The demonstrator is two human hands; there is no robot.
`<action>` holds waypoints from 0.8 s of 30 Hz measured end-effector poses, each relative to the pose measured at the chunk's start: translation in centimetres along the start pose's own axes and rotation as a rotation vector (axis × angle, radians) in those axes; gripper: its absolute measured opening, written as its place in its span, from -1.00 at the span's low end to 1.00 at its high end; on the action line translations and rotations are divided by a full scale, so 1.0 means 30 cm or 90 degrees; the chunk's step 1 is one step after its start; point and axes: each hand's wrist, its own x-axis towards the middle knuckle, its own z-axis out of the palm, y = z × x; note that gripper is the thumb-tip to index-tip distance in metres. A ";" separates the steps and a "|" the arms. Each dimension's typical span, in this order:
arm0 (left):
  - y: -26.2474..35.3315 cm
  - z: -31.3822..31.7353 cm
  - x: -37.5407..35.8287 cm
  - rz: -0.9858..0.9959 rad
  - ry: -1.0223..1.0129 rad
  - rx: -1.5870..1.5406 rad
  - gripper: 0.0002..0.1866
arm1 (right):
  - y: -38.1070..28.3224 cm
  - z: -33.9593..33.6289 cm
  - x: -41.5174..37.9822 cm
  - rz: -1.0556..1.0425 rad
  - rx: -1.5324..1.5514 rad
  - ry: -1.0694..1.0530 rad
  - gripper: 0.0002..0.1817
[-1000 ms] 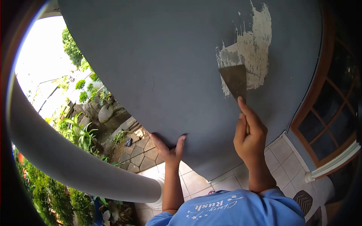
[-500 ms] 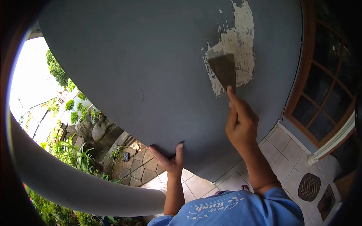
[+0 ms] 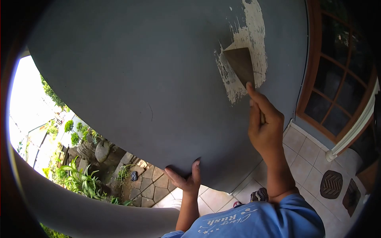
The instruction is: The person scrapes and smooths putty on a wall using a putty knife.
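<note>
My right hand (image 3: 266, 123) grips a putty knife (image 3: 241, 65), with the index finger stretched along the back of its blade. The wide blade edge points up and lies over a patch of whitish filler (image 3: 256, 33) on the grey wall (image 3: 131, 71). Streaks of filler show around the blade, and its handle is mostly hidden in my fist. Lower down, my left hand (image 3: 188, 182) rests against the wall's bottom left edge, thumb and fingers spread, holding nothing.
A wood-framed window (image 3: 337, 75) stands at the right. Pale floor tiles (image 3: 305, 158) with dark mats (image 3: 331, 184) lie below it. A rounded white column (image 3: 107, 216) curves across the lower left, beside garden plants (image 3: 81, 180), rocks (image 3: 102, 150) and stone paving (image 3: 152, 184).
The putty knife has moved up a little over the filler patch with my right hand. My left hand stays at the wall edge. The whole view has shifted slightly.
</note>
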 end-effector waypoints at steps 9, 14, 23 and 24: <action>0.182 -0.024 0.256 0.087 0.009 0.351 -0.11 | -0.002 -0.014 -0.062 -0.058 -0.041 -0.021 -0.48; 0.273 0.109 0.414 0.075 -0.003 0.563 -0.23 | 0.029 -0.003 -0.016 -0.093 0.000 -0.008 -0.44; 0.250 0.191 0.392 0.103 0.033 0.609 -0.30 | 0.068 0.017 -0.047 -0.110 -0.057 -0.028 -0.44; 0.252 0.190 0.390 0.102 0.028 0.611 -0.30 | 0.071 0.018 -0.044 -0.111 -0.043 -0.029 -0.43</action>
